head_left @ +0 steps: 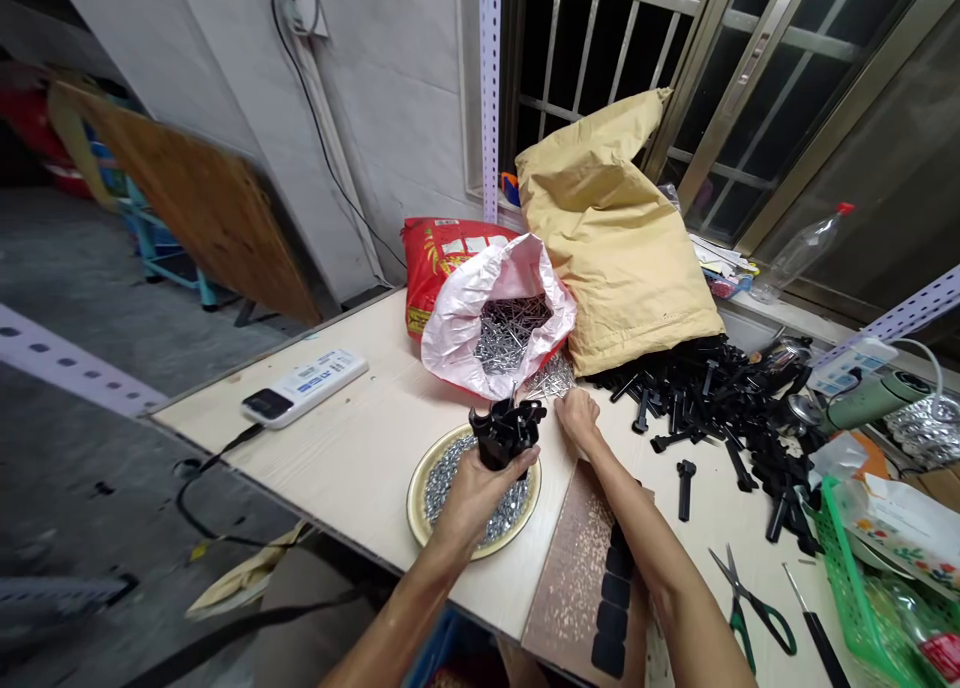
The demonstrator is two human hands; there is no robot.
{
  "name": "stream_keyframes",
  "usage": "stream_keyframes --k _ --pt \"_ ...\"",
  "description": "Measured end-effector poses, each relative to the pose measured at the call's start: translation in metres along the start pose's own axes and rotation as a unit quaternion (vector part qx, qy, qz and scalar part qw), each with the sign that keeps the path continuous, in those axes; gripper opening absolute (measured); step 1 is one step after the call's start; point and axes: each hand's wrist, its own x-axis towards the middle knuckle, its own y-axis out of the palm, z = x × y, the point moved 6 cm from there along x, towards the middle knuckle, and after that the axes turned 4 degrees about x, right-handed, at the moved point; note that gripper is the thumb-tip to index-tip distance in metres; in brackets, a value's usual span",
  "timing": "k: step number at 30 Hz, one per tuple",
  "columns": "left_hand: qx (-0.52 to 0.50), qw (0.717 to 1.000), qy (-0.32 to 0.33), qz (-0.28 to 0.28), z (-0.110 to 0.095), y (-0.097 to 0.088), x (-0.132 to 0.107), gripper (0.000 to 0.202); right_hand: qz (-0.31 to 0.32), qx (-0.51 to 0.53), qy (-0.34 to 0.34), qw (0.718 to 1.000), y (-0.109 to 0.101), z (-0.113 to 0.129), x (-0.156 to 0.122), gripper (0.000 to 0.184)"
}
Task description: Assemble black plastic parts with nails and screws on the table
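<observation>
My left hand (469, 498) is closed around a bunch of black plastic parts (504, 430), held upright above a round yellow-rimmed dish. Small shiny metal pieces (446, 473) fill the dish (415, 513), too small to name surely. My right hand (577, 416) is curled on the tabletop beside a loose spill of long silver screws or nails (553, 376); whatever its fingers hold is hidden. Behind the hands, a red sack with a white lining (457, 323) gapes open, showing many more of these metal pieces (506, 338).
A heap of black plastic parts (697, 398) covers the right side, below a large brown paper bag (615, 248). Nearer lie scissors (739, 593), a screwdriver (814, 623) and a green basket (844, 588). A brown board (566, 578) lies in front; a white power bank (304, 388) sits left.
</observation>
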Motion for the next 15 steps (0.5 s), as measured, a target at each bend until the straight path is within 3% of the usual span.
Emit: stream_keyframes --k 6,9,10,12,13,15 --pt "-0.003 1.0 0.004 0.02 0.003 0.0 0.0 0.038 0.032 0.023 -0.011 0.999 -0.035 -0.02 -0.011 0.045" --pt "0.025 0.999 0.009 0.033 0.008 0.006 0.0 0.036 0.022 0.141 -0.082 0.986 -0.067 -0.018 -0.028 0.052" --pt "0.04 0.999 0.015 0.034 0.01 0.008 -0.001 0.034 0.003 0.222 -0.123 0.967 -0.08 -0.013 -0.036 0.049" --pt "0.069 0.996 0.034 0.038 0.011 0.014 -0.002 0.028 -0.046 0.384 -0.213 0.897 -0.108 0.002 -0.057 0.04" --pt "0.081 0.995 0.045 0.043 0.011 0.017 -0.003 0.026 -0.065 0.438 -0.25 0.861 -0.119 0.009 -0.069 0.035" --pt "0.095 0.991 0.068 0.06 0.009 0.024 -0.005 0.023 -0.081 0.475 -0.303 0.823 -0.132 0.025 -0.091 0.026"
